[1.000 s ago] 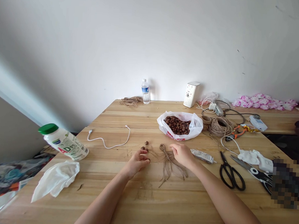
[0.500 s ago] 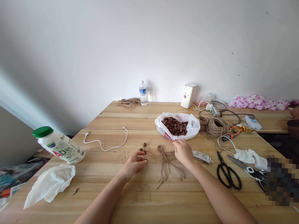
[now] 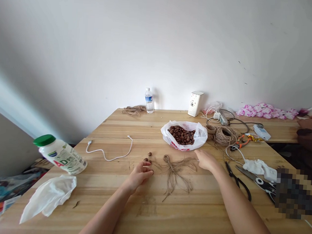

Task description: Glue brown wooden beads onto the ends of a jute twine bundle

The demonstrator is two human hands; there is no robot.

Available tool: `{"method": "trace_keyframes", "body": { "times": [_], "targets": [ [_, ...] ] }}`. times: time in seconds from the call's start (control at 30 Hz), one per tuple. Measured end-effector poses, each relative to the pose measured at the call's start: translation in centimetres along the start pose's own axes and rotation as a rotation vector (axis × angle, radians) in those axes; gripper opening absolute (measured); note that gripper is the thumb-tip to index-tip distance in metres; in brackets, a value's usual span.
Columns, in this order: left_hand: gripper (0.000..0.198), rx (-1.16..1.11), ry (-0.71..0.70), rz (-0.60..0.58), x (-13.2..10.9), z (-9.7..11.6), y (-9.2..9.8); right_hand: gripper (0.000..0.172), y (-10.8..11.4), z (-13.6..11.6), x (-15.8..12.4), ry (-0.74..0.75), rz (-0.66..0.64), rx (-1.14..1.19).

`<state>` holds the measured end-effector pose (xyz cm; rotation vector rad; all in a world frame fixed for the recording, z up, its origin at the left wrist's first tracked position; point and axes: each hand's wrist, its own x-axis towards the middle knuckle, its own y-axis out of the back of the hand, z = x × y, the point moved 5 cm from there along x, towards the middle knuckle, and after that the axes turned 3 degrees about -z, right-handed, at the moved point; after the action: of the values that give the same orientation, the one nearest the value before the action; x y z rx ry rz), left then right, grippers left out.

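My left hand (image 3: 140, 173) rests on the wooden table with curled fingers; a brown nut shell's dark edge shows at its thumb tip. Just beyond those fingers lie several loose brown nut shells (image 3: 146, 160). To its right is a looped, knotted bundle of twine (image 3: 171, 168), its loose strands fanned toward me and to the right. My right hand (image 3: 205, 159) is past the right-hand strands, index finger stretched out near the front edge of a white plastic bag (image 3: 203, 134). More brown nut shells (image 3: 181, 135) fill the bag. Nothing shows in the right fingers.
Right: twine coils (image 3: 225, 135), pliers (image 3: 241, 141), black scissors (image 3: 238, 181) and grey-bladed scissors (image 3: 255, 178). Left: a white cable (image 3: 110, 159), a green-capped bottle (image 3: 62, 155) and a white cloth (image 3: 50, 198). A water bottle (image 3: 149, 101) stands behind; another person's hands (image 3: 309, 122) are far right.
My right hand has moved right, away from the knotted twine, and some strands now stretch out further to the right. My left hand has hardly moved. The view has tipped slightly upward.
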<state>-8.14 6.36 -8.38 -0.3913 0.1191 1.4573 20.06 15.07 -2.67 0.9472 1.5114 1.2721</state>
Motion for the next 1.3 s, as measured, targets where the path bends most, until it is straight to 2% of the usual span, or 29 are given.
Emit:
{"method": "trace_keyframes", "body": {
  "times": [0.1,0.2,0.3,0.4,0.57,0.63,0.7,0.77,0.87,1.0,1.17,1.3],
  "targets": [
    [0.065,-0.010,0.004,0.004,0.0,0.0,0.0,0.035,0.4,2.0,0.3,-0.116,0.007,-0.016],
    [0.063,-0.001,0.011,0.019,-0.1,0.1,-0.1,0.027,1.2,3.9,0.4,-0.248,0.038,-0.040],
    [0.062,0.007,0.015,0.022,0.1,-0.1,-0.1,0.021,2.3,4.3,0.8,-0.331,0.100,-0.048],
    [0.062,0.012,0.010,0.027,0.4,-0.4,0.1,0.019,4.1,2.6,2.1,-0.316,0.231,-0.046],
    [0.062,-0.001,0.014,0.032,0.5,-0.6,0.3,0.032,7.3,-1.4,4.2,-0.262,0.503,-0.046],
    [0.061,-0.006,0.019,0.028,0.4,-0.5,0.2,0.035,7.9,-3.1,5.0,-0.129,0.599,-0.044],
    [0.061,-0.008,0.017,0.024,0.2,-0.3,0.0,0.034,7.5,-4.3,6.1,0.046,0.597,-0.035],
    [0.061,-0.010,0.016,0.028,0.1,-0.1,-0.1,0.027,6.1,-4.5,7.5,0.113,0.511,-0.023],
    [0.063,-0.025,0.022,0.031,0.1,0.0,-0.1,0.017,3.8,-3.0,9.3,0.019,0.411,-0.008],
    [0.064,-0.023,0.034,0.031,0.2,-0.1,-0.1,0.025,1.8,-0.6,10.2,-0.066,0.367,0.025],
    [0.063,-0.007,0.023,0.027,0.1,-0.2,0.0,0.039,1.2,0.7,9.9,-0.052,0.356,0.065],
    [0.063,0.009,0.034,0.034,0.0,-0.1,-0.1,0.031,1.1,0.3,9.6,-0.028,0.347,0.062]
  ]
}}
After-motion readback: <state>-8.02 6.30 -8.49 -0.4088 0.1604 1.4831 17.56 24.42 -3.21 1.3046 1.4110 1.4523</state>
